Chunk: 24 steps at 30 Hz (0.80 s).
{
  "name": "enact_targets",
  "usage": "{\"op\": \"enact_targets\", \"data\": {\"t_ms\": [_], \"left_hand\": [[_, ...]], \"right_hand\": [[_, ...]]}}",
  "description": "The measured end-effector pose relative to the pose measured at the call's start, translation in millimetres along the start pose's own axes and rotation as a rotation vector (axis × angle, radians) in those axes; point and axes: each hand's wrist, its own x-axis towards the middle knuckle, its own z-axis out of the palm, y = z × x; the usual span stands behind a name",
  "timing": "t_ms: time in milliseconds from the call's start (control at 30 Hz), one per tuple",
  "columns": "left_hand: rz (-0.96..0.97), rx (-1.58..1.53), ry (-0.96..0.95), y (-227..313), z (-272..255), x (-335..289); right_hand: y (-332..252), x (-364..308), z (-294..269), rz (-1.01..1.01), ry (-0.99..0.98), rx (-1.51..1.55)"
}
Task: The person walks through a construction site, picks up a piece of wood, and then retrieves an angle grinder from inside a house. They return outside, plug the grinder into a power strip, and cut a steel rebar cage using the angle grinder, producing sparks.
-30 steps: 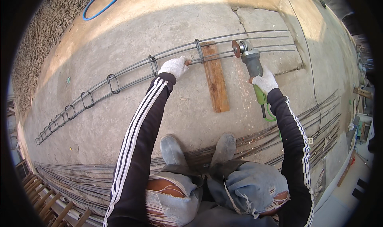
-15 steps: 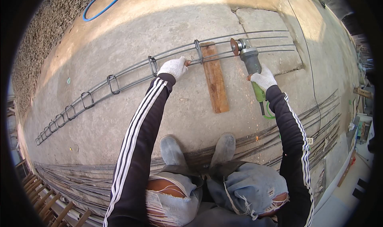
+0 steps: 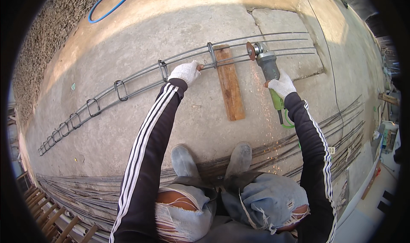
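Note:
A long rebar cage (image 3: 139, 81) of steel bars with square stirrups lies across the concrete floor. In a white glove, my left hand (image 3: 185, 73) is closed around its near bar, just left of a stirrup (image 3: 212, 55). My right hand (image 3: 282, 85), also gloved, grips the body of a green and grey angle grinder (image 3: 269, 65). The grinder's reddish disc (image 3: 251, 51) stands upright against the bars, right of the wooden plank (image 3: 230, 89) that lies under them. Sparks stream from the disc down toward my boots. The exact contact point is hidden behind the disc.
Loose rebar (image 3: 205, 168) lies in a long bundle by my boots (image 3: 185, 159). A green cord trails from the grinder. Far left are a gravel heap (image 3: 47, 29) and a blue hose (image 3: 102, 16). Wooden slats (image 3: 51, 219) stand at the lower left.
The spark stream has grown much denser and longer, reaching the loose rebar bundle. Both hands and the grinder stay almost in place.

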Motion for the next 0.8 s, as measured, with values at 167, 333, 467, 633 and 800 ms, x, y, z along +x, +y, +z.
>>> {"op": "enact_targets", "data": {"t_ms": [167,333,467,633,800], "left_hand": [[-0.012,0.003,-0.008,1.8,-2.3,-1.5],[0.005,0.005,0.000,3.2,-3.5,-3.2],[-0.002,-0.001,0.010,2.9,-2.6,-3.2],[0.006,0.007,0.014,1.5,-0.4,-2.1],[-0.006,-0.006,0.013,1.3,0.1,-1.6]], "right_hand": [[-1.2,-5.0,-0.5,-0.001,0.015,-0.003],[-0.5,-2.8,0.8,-0.005,-0.004,0.043],[-0.1,2.0,1.7,0.000,0.012,0.026],[-0.3,4.3,0.1,-0.005,-0.001,0.023],[-1.7,6.2,0.3,-0.021,0.003,0.029]]}}
